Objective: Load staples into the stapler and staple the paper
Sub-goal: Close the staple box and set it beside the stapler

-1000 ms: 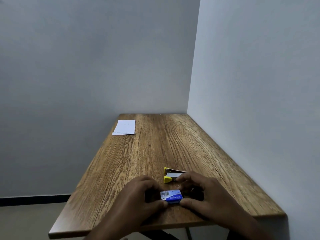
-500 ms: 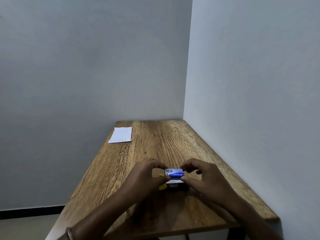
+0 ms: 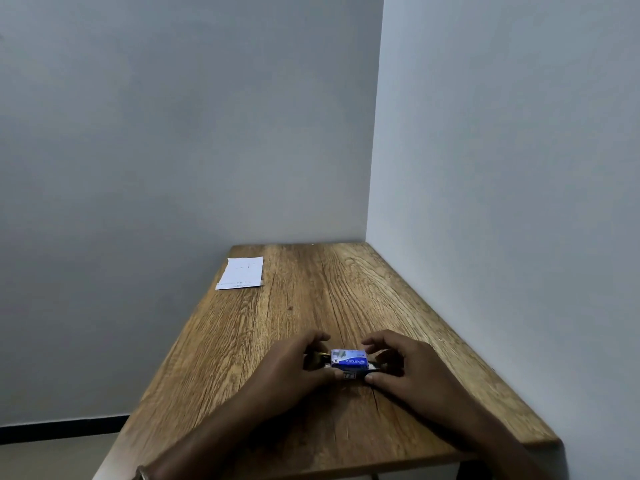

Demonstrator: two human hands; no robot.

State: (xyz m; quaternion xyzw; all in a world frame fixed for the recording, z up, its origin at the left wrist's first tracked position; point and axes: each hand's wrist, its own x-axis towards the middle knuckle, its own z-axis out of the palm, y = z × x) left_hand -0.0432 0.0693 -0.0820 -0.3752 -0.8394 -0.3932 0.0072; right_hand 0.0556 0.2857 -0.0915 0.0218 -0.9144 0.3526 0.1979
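Note:
A small blue staple box (image 3: pixel 349 362) is held between my two hands just above the wooden table (image 3: pixel 311 306). My left hand (image 3: pixel 294 367) grips its left end and my right hand (image 3: pixel 398 367) grips its right end. The yellow stapler (image 3: pixel 322 356) lies right behind my left fingers and is almost wholly hidden; only a sliver of yellow shows. A white sheet of paper (image 3: pixel 241 273) lies flat at the far left corner of the table, well away from both hands.
Grey walls (image 3: pixel 485 168) close the table in at the back and along its right side. The table's left and near edges drop off to the floor (image 3: pixel 52 455).
Both hands lifted the staple box up and away from the near edge, so it now sits in front of the stapler and hides it. The camera tilted, shifting the table lower in view.

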